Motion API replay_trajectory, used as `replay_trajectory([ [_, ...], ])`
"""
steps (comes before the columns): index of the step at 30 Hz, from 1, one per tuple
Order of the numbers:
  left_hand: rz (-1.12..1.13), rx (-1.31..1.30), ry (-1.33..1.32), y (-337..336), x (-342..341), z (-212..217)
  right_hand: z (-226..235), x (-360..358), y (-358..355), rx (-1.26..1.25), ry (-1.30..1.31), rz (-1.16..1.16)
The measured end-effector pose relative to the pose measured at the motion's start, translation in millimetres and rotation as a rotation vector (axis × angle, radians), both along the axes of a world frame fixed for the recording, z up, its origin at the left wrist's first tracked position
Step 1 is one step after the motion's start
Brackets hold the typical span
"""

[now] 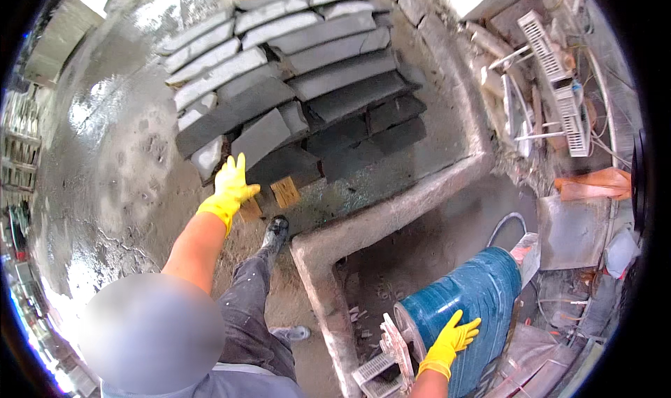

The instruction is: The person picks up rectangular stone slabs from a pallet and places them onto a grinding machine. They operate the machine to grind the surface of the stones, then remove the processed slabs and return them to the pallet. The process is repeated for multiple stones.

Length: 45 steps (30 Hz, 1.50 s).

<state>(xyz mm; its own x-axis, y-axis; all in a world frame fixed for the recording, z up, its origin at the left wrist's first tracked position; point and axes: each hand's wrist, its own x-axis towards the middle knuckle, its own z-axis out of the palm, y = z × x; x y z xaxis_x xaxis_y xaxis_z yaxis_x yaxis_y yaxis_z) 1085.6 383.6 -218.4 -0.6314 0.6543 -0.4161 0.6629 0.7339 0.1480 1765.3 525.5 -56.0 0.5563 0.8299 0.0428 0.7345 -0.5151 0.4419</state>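
My left hand (234, 186), in a yellow rubber glove, reaches out with its fingers spread and nothing in it. It hovers near the closest grey stone slab (260, 138) of a stack laid in several rows (321, 38). Two small wooden blocks (285, 192) show by the stack's near end, just right of that hand. My right hand (453, 343), gloved in yellow too, lies with fingers extended on a blue plastic-wrapped cylinder (465, 286). Whether it presses on the wrap or only rests there, I cannot tell.
A low concrete curb (391, 202) runs between the stack and the blue cylinder, bounding a sunken area. White slatted racks (545, 48) and an orange cloth (594, 185) are at the right. The floor (133, 146) at the left looks wet. My boot (277, 230) stands near the wooden blocks.
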Motion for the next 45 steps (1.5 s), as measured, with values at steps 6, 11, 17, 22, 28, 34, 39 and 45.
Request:
replay_trajectory([
  [6,-0.013,-0.252,0.053,110.9,-40.5,-53.4,-10.8,54.2,-9.8,0.019,-0.003,0.165],
  [11,-0.056,-0.349,0.017,124.8,-55.5,-42.5,-12.9,50.4,-10.5,0.031,0.033,0.147],
  [17,0.191,0.043,-0.720,90.2,-72.7,13.9,-13.8,36.2,-11.8,-0.003,-0.003,0.061],
  [22,0.583,0.233,-2.200,70.1,38.0,117.0,4.8,23.3,-7.8,-0.063,0.093,0.027],
  [28,0.400,0.049,-2.692,45.6,250.8,214.5,69.9,55.0,-37.7,0.136,0.690,0.299],
  [34,-0.023,-0.216,-2.419,-30.9,405.7,252.3,66.2,48.6,-232.6,0.386,1.377,0.376],
  [39,-0.214,-0.465,-2.129,-63.2,511.5,300.1,47.1,103.5,-444.4,0.730,1.673,-0.209],
  [45,-0.830,-0.417,-1.471,-19.2,654.7,307.9,118.8,257.2,-525.1,1.121,0.953,-0.321],
])
